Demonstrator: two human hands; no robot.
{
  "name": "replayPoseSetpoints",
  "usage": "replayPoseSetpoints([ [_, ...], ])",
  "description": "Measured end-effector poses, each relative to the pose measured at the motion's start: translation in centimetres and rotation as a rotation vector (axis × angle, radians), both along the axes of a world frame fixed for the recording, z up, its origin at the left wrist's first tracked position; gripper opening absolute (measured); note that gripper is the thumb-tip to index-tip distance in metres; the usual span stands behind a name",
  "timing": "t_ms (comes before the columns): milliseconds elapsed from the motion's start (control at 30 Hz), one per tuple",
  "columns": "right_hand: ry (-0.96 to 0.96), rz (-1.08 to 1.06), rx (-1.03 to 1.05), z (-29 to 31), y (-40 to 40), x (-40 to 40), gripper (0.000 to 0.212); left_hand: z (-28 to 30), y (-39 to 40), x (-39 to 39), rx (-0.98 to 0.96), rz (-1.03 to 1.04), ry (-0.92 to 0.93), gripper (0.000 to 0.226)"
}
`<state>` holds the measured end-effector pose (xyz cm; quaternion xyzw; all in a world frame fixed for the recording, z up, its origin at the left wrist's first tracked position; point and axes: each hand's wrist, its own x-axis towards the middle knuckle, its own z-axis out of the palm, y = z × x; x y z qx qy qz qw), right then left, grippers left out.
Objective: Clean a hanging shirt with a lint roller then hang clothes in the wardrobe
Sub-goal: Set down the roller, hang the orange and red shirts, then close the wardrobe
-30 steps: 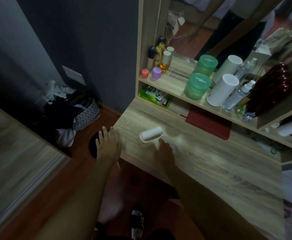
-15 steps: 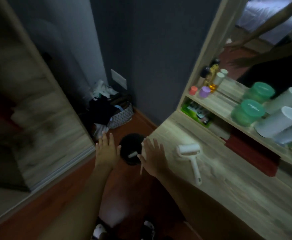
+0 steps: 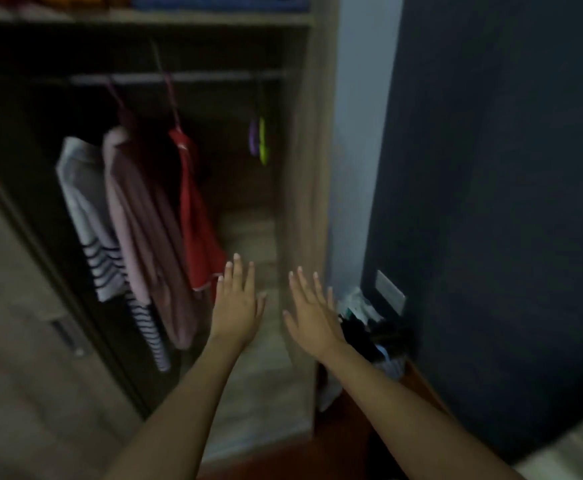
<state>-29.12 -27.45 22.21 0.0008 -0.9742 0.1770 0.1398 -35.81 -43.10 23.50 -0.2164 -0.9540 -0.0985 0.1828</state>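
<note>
The red shirt (image 3: 196,216) hangs from the wardrobe rail (image 3: 179,77), rightmost of three garments; soft and light, it is probably best taken at the hanger. Just right of its hem, the left hand (image 3: 236,303) and right hand (image 3: 312,315) reach flat-fingered, holding nothing.

Striped white-and-navy shirt (image 3: 89,216), mauve shirt (image 3: 144,216), red top (image 3: 196,220); purple and lime hangers (image 3: 258,142); dark blue wall (image 3: 508,168).
</note>
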Motion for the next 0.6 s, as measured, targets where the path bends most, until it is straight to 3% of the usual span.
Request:
replayPoseSetpoints([
  [367, 0.561, 0.053, -0.015, 22.9, -5.6, -14.0, 0.076, 24.5, -8.3, -9.7, 0.044, -0.004, 0.563, 0.062],
  [600, 0.768, 0.154, 0.001, 32.2, -4.5, -18.7, 0.072, 34.6, -8.2, -12.8, 0.013, 0.058, 0.814, 0.062],
])
